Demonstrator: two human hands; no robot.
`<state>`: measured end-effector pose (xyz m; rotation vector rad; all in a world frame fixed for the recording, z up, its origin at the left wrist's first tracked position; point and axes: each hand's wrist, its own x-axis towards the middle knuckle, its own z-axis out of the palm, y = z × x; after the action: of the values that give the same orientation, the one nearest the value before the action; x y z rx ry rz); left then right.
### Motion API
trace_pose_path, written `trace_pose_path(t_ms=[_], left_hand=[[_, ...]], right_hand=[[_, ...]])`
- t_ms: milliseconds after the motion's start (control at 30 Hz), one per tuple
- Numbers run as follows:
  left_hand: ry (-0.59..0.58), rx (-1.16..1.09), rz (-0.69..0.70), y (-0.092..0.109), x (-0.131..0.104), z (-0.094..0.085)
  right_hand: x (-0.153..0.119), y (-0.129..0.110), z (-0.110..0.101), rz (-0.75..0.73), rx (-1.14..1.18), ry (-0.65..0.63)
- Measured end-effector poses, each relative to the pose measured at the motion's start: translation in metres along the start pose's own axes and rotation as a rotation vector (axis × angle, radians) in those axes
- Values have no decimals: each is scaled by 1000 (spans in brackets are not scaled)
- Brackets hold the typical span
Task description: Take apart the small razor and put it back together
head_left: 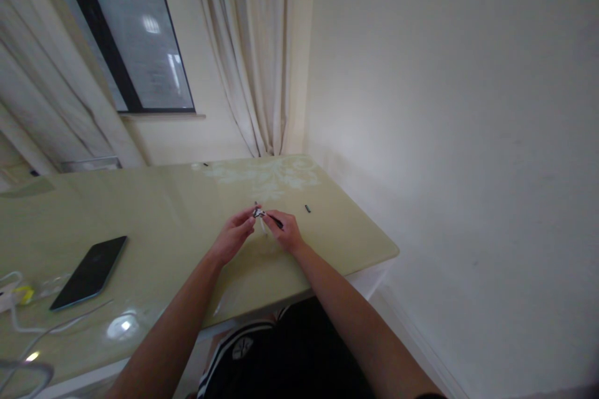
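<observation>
Over the table, my left hand [236, 234] pinches a small black-and-white piece [258, 213] between thumb and fingers. Its kind is too small to make out. My right hand [286, 234] is closed close beside it, with a slim dark stick-like object [276, 221] in its grip. The right fingertips meet the small piece, and the two hands almost touch there. Something thin and pale hangs just below the piece, blurred. To the right of my hands lies a small dark strip [307, 208].
The glossy pale-green table [163, 212] meets a white wall [444, 137] on the right. A black tablet [91, 273] lies at left, near white cables [42, 328] and a yellow item [23, 294]. Another small dark piece [206, 164] sits at the far edge, before curtains [253, 43].
</observation>
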<state>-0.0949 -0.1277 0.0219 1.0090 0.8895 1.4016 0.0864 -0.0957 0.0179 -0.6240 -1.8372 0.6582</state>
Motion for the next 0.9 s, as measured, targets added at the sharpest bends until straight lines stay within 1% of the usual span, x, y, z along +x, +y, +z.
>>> trace_pose_path(t_ms=[233, 400, 533, 767, 900], left_hand=[[25, 106, 67, -3, 2, -4], [38, 195, 95, 1, 1, -3], [48, 260, 98, 3, 0, -4], [35, 260, 83, 1, 1, -6], [26, 211, 83, 4, 1, -7]], right_hand=[[-1, 2, -3, -8, -6, -38], [-1, 3, -1, 0, -13, -29], [-1, 4, 0, 12, 29, -39], [-1, 5, -1, -9, 9, -65], [-1, 0, 1, 57, 23, -61]])
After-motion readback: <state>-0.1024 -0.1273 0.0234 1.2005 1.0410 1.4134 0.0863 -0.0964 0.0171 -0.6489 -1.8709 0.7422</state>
